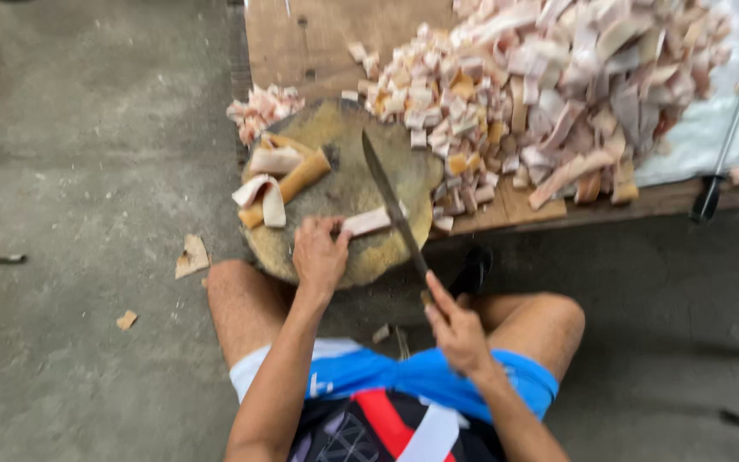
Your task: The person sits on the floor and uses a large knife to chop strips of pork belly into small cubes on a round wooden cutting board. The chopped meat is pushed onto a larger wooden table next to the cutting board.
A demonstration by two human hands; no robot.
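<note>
My left hand (319, 254) presses a pale strip of pork skin (368, 222) onto a round wooden chopping block (348, 184). My right hand (453, 325) grips the handle of a long dark knife (393, 205), whose blade lies across the strip's right end. Two more curled strips of skin (277, 181) lie at the block's left side. I sit low with my bare knees on either side of the block's near edge.
A big heap of cut skin pieces and long strips (523, 94) covers the wooden board (301, 38) behind the block. A smaller pile (263, 107) sits at the block's far left. A second knife (718, 162) lies at the right. Scraps (192, 255) lie on the concrete floor.
</note>
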